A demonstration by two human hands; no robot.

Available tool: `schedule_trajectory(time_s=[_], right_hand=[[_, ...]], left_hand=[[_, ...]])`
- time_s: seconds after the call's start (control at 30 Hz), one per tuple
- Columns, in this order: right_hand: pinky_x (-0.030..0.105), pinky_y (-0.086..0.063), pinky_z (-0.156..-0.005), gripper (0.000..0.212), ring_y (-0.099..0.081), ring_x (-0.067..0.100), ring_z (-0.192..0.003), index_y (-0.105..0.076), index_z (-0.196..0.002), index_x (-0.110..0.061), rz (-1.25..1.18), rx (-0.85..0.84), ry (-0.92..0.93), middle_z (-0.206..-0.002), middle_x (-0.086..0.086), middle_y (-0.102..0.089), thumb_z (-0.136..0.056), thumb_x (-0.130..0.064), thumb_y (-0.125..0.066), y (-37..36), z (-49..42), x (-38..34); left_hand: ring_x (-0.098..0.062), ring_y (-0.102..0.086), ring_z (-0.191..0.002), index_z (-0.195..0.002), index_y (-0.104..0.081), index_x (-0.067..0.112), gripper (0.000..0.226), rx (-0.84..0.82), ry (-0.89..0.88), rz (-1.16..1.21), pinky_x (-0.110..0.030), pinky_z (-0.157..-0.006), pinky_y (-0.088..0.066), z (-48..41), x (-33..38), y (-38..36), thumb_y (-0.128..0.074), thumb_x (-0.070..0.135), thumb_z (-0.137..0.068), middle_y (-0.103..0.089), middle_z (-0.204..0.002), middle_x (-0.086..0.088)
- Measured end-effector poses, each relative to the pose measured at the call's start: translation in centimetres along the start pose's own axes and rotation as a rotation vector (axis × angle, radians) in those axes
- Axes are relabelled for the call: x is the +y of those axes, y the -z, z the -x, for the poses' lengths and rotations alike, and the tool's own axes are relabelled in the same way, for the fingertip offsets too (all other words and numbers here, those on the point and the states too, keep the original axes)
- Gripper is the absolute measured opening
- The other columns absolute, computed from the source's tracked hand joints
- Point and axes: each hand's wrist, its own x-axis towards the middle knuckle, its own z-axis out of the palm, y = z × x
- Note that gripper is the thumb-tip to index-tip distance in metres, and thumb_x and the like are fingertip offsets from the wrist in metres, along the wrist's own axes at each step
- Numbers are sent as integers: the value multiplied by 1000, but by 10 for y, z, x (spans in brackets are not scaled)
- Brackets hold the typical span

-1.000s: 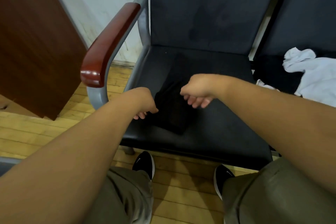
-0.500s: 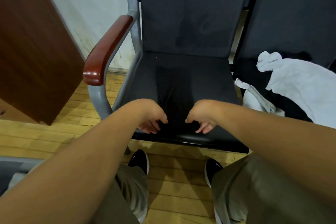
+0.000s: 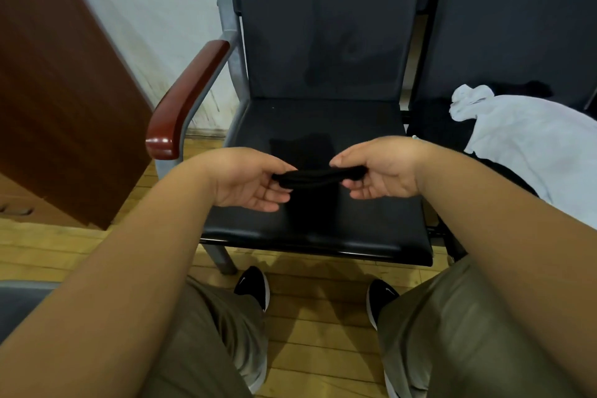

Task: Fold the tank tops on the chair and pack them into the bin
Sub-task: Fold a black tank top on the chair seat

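Black tank top (image 3: 318, 176) is now raised off the chair seat (image 3: 323, 119) at centre frame, where it lay a second ago. The left hand (image 3: 248, 181) and right hand (image 3: 384, 171) each pinch one end in a closed grip. No bin is in view, but packing probably comes next.

Free seat (image 3: 371, 126) between armrest (image 3: 184, 100) and white garment (image 3: 533, 139)

My left forearm (image 3: 129, 268) and right forearm (image 3: 500, 236) are bare from the near edge to the wrists. My left hand (image 3: 248, 181) and right hand (image 3: 384, 171) are bare too. I wear loose olive-grey trousers (image 3: 452, 333), creased over both knees. My left shoe (image 3: 253, 287) and right shoe (image 3: 381, 299) are black sneakers, each with a white sole edge and a small white swoosh-like mark on top.
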Motion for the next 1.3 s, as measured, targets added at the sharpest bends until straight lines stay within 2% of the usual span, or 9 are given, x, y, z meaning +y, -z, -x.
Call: schedule_trajectory(time_s=[0.17,0.27,0.47,0.67,0.77,0.87,1.07,1.17,1.3], right_hand=[[39,-63,-88,52,-72,16,-89,-66,-139,-7,-152,-135,49,-114,8,-71,-89,-4,-80,19,-23,-13],[42,-65,-83,74,-75,18,-85,-46,-155,-10,-62,-19,100,-118,10,-75,-89,2,-77,25,-52,-17],[38,-63,-77,24,-63,12,-75,-74,-115,-28,290,278,250,-92,-3,-66,-92,-33,-79,21,-91,-32],[24,-56,-67,16,-71,8,-88,-78,-108,-31,292,381,339,-98,-11,-77,-92,-34,-79,11,-138,-30],[38,-63,-86,12,-76,17,-89,-79,-99,-30,313,412,318,-94,-6,-79,-88,-36,-82,9,-166,-26],[42,-63,-89,17,-76,19,-89,-78,-98,-30,334,441,271,-101,-4,-78,-85,-41,-82,8,-186,-24],[44,-58,-97,47,-66,24,-107,-65,-123,-43,354,465,159,-137,2,-58,-81,-43,-85,8,-204,-21],[43,-53,-103,74,-60,27,-124,-49,-151,-33,375,476,142,-148,4,-53,-87,-31,-85,8,-200,-24],[45,-55,-103,88,-60,31,-125,-39,-159,-17,381,481,75,-148,11,-54,-86,-28,-87,9,-197,-27]], left_hand=[[-19,-76,-103,-130,-71,15,46,-19,-163,-12,-36,-93,-59,-17,8,8,-84,21,-87,-79,-111,-5],[-13,-73,-89,-118,-76,19,26,194,-238,-107,-32,-81,-59,-41,10,12,-81,16,-93,-78,-99,-2],[-14,-57,-73,-111,-76,24,21,578,-294,-183,-30,-63,-51,-85,26,24,-81,34,-93,-62,-78,4],[-18,-64,-88,-124,-70,15,40,644,-243,-136,-32,-75,-55,-128,31,48,-84,32,-91,-68,-93,0],[-22,-65,-93,-135,-64,15,50,647,-197,-110,-38,-85,-57,-146,28,56,-84,32,-92,-66,-95,-3],[-29,-70,-95,-119,-70,7,43,669,-123,-173,-42,-88,-63,-162,23,63,-82,38,-92,-68,-93,-8],[-28,-67,-102,-114,-63,8,50,625,-2,-311,-47,-91,-63,-176,12,66,-78,51,-93,-66,-107,-9],[-23,-70,-102,-111,-61,12,49,564,38,-288,-44,-90,-63,-174,12,66,-82,51,-90,-68,-107,-7],[-19,-67,-100,-116,-62,11,45,527,79,-216,-37,-76,-60,-176,10,62,-88,35,-89,-67,-109,-8]])
